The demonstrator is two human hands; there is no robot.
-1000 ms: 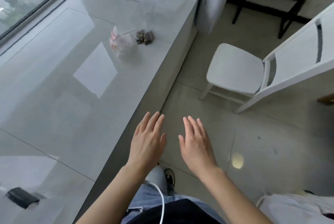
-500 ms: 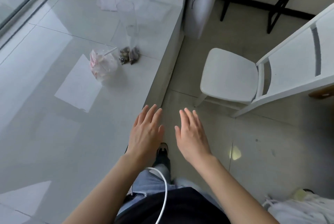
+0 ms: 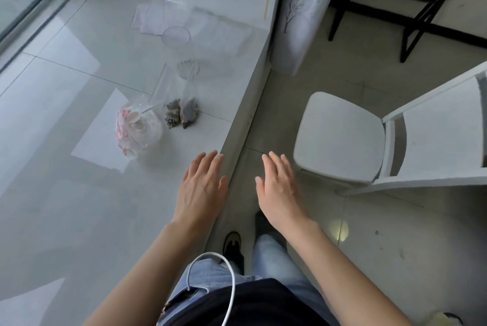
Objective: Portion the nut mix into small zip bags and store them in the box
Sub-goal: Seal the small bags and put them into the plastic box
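Both hands, left hand (image 3: 201, 188) and right hand (image 3: 280, 188), are brought nearer the nut mix bag (image 3: 181, 112) on the tiled ledge (image 3: 79, 194), flat-fingered and empty; portioning is judged unstarted, no box identified.

Two clear bags of dark nut mix (image 3: 181, 112) upright on ledge, side by side.
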